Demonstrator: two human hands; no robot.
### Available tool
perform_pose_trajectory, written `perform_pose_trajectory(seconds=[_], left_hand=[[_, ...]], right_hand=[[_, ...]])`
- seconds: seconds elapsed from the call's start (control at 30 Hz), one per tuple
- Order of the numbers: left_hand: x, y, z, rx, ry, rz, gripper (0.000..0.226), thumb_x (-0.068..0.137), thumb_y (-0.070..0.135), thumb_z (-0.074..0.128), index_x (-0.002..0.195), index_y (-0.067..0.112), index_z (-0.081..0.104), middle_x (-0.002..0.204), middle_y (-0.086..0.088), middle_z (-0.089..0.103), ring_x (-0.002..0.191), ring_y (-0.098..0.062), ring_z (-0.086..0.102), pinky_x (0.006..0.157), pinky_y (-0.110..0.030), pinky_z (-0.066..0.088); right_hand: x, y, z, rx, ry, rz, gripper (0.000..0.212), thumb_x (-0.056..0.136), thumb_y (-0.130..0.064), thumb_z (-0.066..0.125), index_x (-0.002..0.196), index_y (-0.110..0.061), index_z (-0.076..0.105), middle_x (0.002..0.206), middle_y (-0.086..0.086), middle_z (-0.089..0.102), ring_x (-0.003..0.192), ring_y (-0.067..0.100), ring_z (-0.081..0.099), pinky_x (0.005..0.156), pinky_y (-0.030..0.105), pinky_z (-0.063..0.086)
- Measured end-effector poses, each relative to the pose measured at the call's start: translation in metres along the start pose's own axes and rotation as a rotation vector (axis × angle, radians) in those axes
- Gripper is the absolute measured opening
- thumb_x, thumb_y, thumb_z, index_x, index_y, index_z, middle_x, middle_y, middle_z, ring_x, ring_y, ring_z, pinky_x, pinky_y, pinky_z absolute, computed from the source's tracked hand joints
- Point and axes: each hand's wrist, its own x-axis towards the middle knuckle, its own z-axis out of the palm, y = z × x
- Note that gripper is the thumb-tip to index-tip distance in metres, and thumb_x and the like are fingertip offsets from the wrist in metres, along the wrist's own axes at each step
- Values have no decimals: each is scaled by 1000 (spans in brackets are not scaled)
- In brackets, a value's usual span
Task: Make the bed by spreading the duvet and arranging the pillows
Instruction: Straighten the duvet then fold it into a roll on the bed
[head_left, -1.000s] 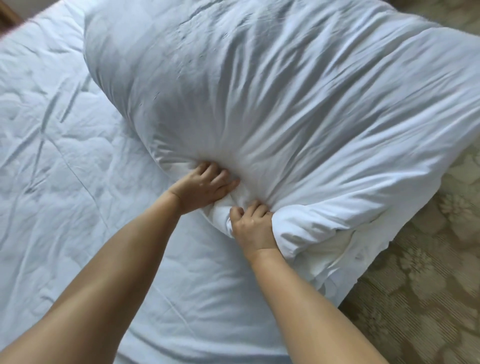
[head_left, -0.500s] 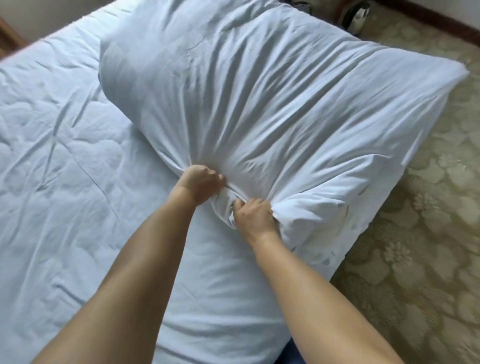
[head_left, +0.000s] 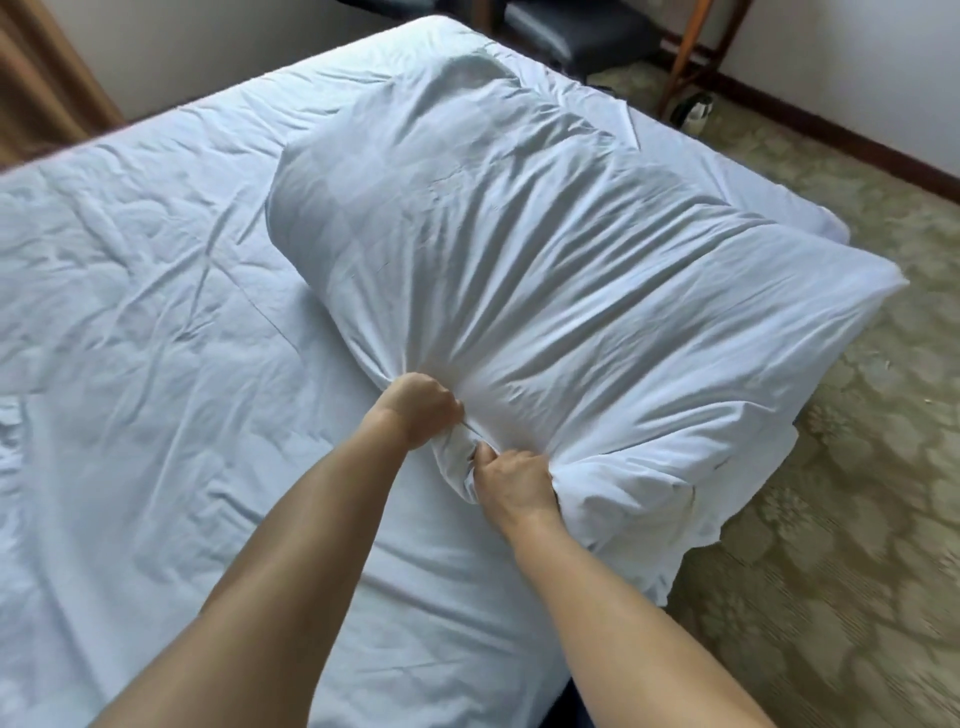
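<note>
Head view: white pillow (head_left: 545, 291) lies on the bed (head_left: 156, 338) just beyond both fists, its near edge bunched. Left hand (head_left: 421, 410) and right hand (head_left: 511, 480), close together, clench that fabric; patterned carpet (head_left: 857, 519), slightly blurred, spreads right of them.

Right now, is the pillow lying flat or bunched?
Bunched: both hands, left and right, grip the pillow at its near edge, gathering the fabric.

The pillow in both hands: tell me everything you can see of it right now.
The pillow is large, plump and white, in a creased cotton-looking case. It lies slanted across the bed, its right corner jutting past the bed's edge over the patterned carpet. The left hand and right hand bunch the fabric at its near edge, fists closed. Loose case fabric hangs below at the right.
</note>
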Motion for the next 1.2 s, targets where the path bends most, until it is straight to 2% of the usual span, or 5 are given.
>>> perform_pose_trajectory(seconds=[0.37,0.47,0.6,0.73,1.2], left_hand=[[-43,32,14,-50,-10,-3,35,86,-9,49,110,12,63,111,-2,67,103,-28,65,66,-34,45],[-27,34,16,-59,-6,-3,35,88,-10,45,110,10,63,114,-5,67,106,-30,64,73,-36,48],[-8,33,29,-141,-43,23,33,83,-8,49,105,11,65,108,-5,69,100,-30,66,76,-35,53],[4,34,46,-68,147,17,26,41,10,82,56,20,63,55,1,62,46,-19,59,44,-22,44],[-6,35,98,187,498,-70,46,104,9,10,139,26,33,142,-6,44,125,-29,52,97,-59,44]], right_hand=[[-55,-13,-1,-31,-86,-103,37,85,-19,61,119,-13,48,111,17,57,101,31,55,83,36,43],[-57,-6,7,-26,-21,-97,65,47,-24,78,108,-16,57,107,16,53,99,32,48,96,47,33],[-40,9,23,-32,-25,-40,96,90,-37,49,143,-25,-29,149,19,-33,133,39,-36,99,60,-33],[-24,8,25,24,-140,-12,92,94,-46,43,133,-28,-39,135,22,-53,124,42,-48,93,63,-34],[-26,-2,55,171,-168,-15,99,89,-39,54,142,-21,-28,140,15,-50,122,34,-54,93,58,-39]])
